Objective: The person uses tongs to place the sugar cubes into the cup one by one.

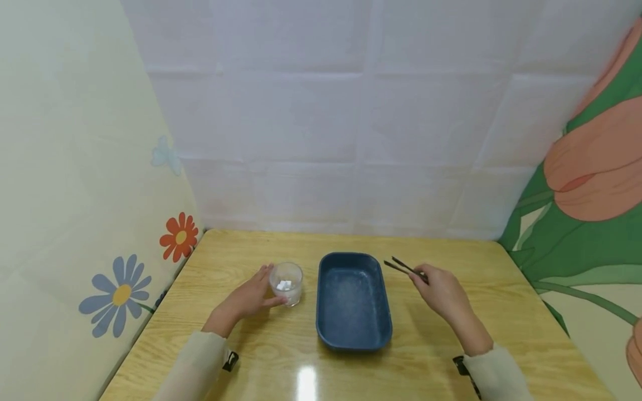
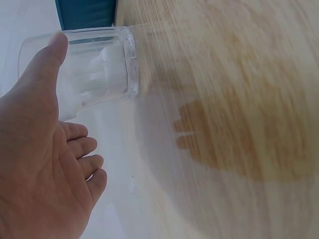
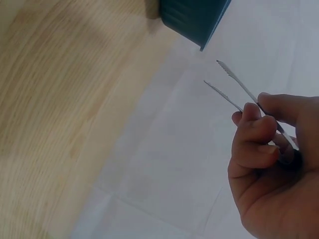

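A clear glass stands upright on the table, left of the dish, with small white cubes inside. My left hand holds it from the left side, thumb at the front and a finger at the back. In the left wrist view the thumb lies along the glass, and the other fingers are loosely bent below it. My right hand pinches slim metal tongs between thumb and fingers. Their serrated tips are spread, with nothing between them, and point toward the dish's right rim.
A dark blue rectangular dish sits on the wooden table between the hands. Behind the table hangs a white creased sheet. Flower-patterned cloths line the left and right sides.
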A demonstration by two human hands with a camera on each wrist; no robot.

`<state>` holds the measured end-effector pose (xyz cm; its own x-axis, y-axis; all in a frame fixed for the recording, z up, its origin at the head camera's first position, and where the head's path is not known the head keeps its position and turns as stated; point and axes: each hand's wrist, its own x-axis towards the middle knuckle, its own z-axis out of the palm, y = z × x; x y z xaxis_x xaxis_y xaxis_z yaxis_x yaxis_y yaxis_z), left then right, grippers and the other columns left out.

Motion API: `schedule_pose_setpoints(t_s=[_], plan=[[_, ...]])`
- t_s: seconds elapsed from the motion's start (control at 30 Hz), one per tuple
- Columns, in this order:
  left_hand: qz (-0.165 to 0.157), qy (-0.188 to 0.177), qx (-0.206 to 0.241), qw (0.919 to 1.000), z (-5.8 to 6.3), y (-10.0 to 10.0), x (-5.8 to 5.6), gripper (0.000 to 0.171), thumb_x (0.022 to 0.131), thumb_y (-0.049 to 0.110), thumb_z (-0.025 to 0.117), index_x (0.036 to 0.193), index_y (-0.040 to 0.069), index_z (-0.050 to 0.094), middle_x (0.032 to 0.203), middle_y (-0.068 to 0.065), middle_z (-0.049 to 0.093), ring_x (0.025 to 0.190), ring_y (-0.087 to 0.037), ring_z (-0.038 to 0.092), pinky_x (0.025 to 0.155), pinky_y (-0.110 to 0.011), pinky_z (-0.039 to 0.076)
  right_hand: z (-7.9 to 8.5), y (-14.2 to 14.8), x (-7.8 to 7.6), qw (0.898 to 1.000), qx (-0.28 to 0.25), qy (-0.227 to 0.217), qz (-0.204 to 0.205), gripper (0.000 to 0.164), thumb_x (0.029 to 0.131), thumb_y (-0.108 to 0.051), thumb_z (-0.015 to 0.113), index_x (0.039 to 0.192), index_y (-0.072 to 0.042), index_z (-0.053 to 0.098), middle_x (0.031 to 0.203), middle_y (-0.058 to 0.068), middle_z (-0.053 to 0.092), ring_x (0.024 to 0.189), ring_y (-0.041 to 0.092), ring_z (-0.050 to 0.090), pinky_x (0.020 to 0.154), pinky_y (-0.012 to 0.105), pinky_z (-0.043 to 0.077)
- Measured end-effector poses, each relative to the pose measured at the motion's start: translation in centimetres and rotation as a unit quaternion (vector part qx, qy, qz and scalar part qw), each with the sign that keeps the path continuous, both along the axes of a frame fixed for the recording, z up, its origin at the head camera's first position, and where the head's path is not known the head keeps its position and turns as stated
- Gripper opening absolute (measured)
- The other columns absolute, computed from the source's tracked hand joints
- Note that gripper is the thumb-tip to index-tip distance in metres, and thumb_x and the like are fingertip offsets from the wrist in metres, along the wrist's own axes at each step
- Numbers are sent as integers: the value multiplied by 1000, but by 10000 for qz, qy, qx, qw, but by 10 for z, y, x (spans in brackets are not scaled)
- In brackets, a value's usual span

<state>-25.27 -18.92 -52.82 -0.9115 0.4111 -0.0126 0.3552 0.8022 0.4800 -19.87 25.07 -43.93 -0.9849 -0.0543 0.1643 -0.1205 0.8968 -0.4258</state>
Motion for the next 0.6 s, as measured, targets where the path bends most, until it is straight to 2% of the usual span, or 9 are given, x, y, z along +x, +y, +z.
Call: schedule_pose_setpoints(t_s=[0.17,0.37,0.6], plan=[[-3,0,-13,10000,0,0,0,104,91,61,66,159,-3,21,165,-23,22,154,-40,17,120,-57,27,-5,2,1,9999,43,-80,-44,30,102,-22,60,116,3,68,85,10,70,54,15,49,50,31,39],[-7,-23,-62,10000,0,-1,0,104,91,61,66,160,-2,20,165,-22,21,154,-40,16,120,-57,26,-10,8,2,9998,53,-159,-67,30,102,-22,60,116,4,68,84,10,70,55,15,50,50,32,40],[-22,-24,-33,10000,0,-1,0,103,91,60,66,159,-3,22,165,-23,22,154,-40,16,121,-56,25,-19,15,3,9988,147,-460,-44,30,102,-20,60,114,6,68,89,14,71,58,15,54,50,32,42]])
